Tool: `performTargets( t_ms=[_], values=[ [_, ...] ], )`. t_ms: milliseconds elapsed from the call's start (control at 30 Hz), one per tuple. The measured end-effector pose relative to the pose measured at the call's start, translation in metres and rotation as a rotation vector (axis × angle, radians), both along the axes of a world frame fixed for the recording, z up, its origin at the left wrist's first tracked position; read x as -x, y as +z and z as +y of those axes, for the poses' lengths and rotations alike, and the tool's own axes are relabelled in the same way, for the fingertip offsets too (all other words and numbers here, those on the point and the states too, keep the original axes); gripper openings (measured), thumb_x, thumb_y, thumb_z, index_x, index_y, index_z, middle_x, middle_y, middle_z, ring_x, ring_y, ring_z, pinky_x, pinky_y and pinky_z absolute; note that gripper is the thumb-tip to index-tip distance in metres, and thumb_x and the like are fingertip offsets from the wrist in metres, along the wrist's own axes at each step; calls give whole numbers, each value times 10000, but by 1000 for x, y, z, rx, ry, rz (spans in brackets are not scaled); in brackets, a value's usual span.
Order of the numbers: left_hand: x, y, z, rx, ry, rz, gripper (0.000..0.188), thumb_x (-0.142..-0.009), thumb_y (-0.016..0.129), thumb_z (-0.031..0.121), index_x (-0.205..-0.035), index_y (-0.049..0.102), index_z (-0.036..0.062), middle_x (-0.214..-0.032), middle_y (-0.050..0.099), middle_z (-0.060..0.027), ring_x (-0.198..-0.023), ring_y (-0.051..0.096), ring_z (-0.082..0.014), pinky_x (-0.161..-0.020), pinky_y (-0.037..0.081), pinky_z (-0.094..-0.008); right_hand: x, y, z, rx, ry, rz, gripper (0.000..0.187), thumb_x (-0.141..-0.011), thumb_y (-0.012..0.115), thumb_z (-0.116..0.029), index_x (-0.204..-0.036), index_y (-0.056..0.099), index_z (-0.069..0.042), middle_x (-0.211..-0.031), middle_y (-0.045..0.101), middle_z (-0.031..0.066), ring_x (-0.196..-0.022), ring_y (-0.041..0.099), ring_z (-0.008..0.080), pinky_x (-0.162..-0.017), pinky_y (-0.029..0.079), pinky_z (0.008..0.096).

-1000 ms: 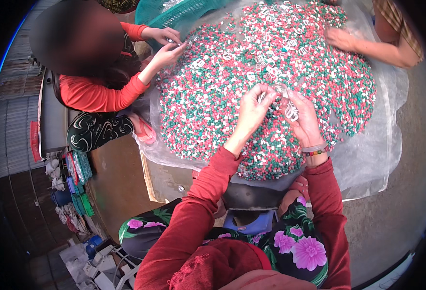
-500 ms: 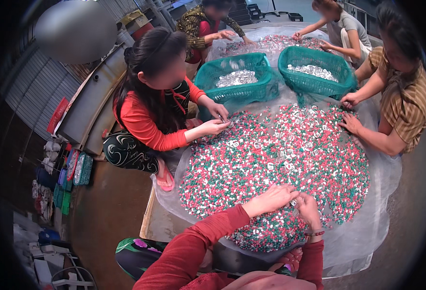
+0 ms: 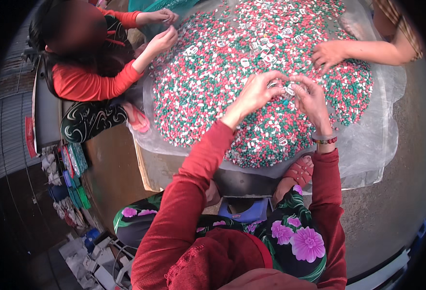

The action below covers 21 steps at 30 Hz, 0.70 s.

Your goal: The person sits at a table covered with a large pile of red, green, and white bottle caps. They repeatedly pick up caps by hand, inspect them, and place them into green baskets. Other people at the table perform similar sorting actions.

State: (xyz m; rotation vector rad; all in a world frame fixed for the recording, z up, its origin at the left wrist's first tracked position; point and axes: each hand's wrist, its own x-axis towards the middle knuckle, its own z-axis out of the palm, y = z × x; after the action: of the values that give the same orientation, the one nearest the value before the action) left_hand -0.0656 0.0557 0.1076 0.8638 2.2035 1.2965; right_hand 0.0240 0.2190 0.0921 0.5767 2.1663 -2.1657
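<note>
Both my hands are over a broad pile of small red, green and white pieces (image 3: 208,101) on a sheet. My left hand (image 3: 259,93) has its thumb and index finger closed in a pinch around a small whitish plastic piece, mostly hidden by the fingers. Close beside it, almost fingertip to fingertip, my right hand (image 3: 313,100) pinches a small clear-white plastic piece (image 3: 289,89). Larger looped clear-white plastic pieces (image 3: 267,59) lie scattered on top of the pile near my hands.
Translucent sheeting (image 3: 386,128) spreads under the pile. At left, a person in a red top (image 3: 94,79) works with both hands. Another person's hand (image 3: 330,55) rests on the pile at right. Part of a green basket (image 3: 174,6) shows at the far edge. A blue stool (image 3: 249,211) is below me.
The view has tipped downward, so the far baskets and people have mostly left it. My hands stay close together over the pile. The right-hand person's hand has come nearer to mine.
</note>
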Motion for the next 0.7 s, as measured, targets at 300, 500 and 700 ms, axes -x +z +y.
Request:
performTargets(
  t_ms=[300,500,700],
  values=[
    [-34,-5,-5,-234,266,281,209,-839,627,82,-1045,642,49,-879,642,-56,-752,617,-144,-669,490,-276,-9,2,-12,436,-157,-25,215,-873,602,-87,-1061,598,17,-660,590,36,-424,433,34,-350,270,167],
    [-54,-10,-1,-514,522,-485,278,-862,645,124,-1132,612,70,-865,608,31,-627,483,2,-481,354,-147,-13,3,-29,806,-225,0,221,-877,576,-44,-1084,573,33,-835,622,61,-616,569,87,-433,406,190],
    [-61,-26,-9,-491,498,-478,175,-858,641,97,-1016,640,23,-815,639,-3,-673,552,-59,-534,422,-203,-20,-4,-29,816,-177,15,206,-884,563,-42,-1080,555,22,-850,617,67,-644,582,108,-524,478,224]
  ],
)
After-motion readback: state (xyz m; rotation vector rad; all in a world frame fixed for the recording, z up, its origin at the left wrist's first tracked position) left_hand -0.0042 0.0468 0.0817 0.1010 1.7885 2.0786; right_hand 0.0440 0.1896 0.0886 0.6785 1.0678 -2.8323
